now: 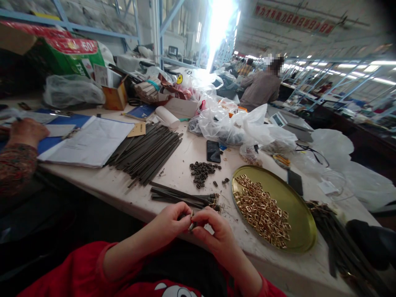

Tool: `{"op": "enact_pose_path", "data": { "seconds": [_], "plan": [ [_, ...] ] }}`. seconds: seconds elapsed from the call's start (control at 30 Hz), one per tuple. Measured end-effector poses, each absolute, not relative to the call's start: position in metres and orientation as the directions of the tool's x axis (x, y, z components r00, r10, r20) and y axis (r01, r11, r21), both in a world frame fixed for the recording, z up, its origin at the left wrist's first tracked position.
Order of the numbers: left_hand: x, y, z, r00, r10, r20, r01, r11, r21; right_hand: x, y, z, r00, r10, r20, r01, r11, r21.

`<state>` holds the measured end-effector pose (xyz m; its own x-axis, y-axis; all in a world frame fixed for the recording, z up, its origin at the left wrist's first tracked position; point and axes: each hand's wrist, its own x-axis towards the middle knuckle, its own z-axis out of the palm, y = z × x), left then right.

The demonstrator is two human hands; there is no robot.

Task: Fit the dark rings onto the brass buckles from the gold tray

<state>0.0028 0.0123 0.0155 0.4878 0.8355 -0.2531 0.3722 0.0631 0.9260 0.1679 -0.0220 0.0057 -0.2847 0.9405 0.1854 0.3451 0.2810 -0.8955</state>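
My left hand [173, 220] and my right hand [215, 231] meet at the table's front edge, fingertips almost touching. Both are closed in a pinch around a small dark strap piece [192, 226] with a metallic glint; fingers cover most of it. Just beyond them lie several dark straps [176, 196] with gold buckles [214, 200] at their right ends. Farther back is a pile of small dark loops [202, 173]. To the right, a gold-coloured round tray [298, 214] holds a heap of gold metal buckles [261, 210].
A large bundle of dark strips [151, 152] lies left of the loops, beside white papers [93, 142]. Another person's hand [26, 132] rests at far left. A phone [213, 151], plastic bags [225, 123] and a scale [289, 123] stand behind. More straps [337, 235] hang at right.
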Motion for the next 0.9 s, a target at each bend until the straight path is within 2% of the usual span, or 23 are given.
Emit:
{"op": "enact_pose_path", "data": {
  "seconds": [0.23,0.3,0.37,0.43,0.5,0.57,0.63,0.77,0.83,0.9],
  "plan": [
    [0.005,0.018,0.005,0.460,0.854,-0.243,0.409,0.039,0.912,0.174,-0.015,0.001,-0.422,0.888,0.181,0.540,0.406,-0.737],
    [0.005,0.020,0.005,0.488,0.831,-0.267,0.402,0.058,0.914,0.177,-0.014,0.005,-0.418,0.898,0.138,0.528,0.363,-0.768],
    [0.004,0.023,0.008,0.521,0.801,-0.297,0.393,0.084,0.916,0.181,-0.012,0.009,-0.387,0.921,0.037,0.447,0.223,-0.866],
    [0.004,0.027,0.012,0.539,0.772,-0.336,0.393,0.123,0.911,0.186,-0.010,0.010,-0.367,0.923,-0.113,0.286,-0.004,-0.958],
    [0.004,0.030,0.015,0.545,0.754,-0.367,0.397,0.153,0.905,0.188,-0.006,0.009,-0.372,0.901,-0.225,0.101,-0.202,-0.974],
    [0.006,0.033,0.015,0.553,0.748,-0.367,0.406,0.143,0.902,0.188,-0.003,0.005,-0.352,0.898,-0.263,0.008,-0.278,-0.960],
    [0.008,0.035,0.012,0.565,0.753,-0.338,0.409,0.101,0.907,0.187,0.000,0.000,-0.281,0.929,-0.242,0.057,-0.236,-0.970],
    [0.013,0.038,0.009,0.573,0.767,-0.289,0.429,0.020,0.903,0.185,0.003,-0.007,-0.147,0.977,-0.154,0.259,-0.112,-0.959],
    [0.015,0.040,0.011,0.566,0.772,-0.290,0.452,0.003,0.892,0.185,0.004,-0.009,-0.099,0.982,-0.160,0.254,-0.131,-0.958],
    [0.017,0.041,0.014,0.553,0.780,-0.293,0.466,0.002,0.885,0.185,0.006,-0.010,-0.056,0.980,-0.193,0.165,-0.181,-0.970]
  ]
}}
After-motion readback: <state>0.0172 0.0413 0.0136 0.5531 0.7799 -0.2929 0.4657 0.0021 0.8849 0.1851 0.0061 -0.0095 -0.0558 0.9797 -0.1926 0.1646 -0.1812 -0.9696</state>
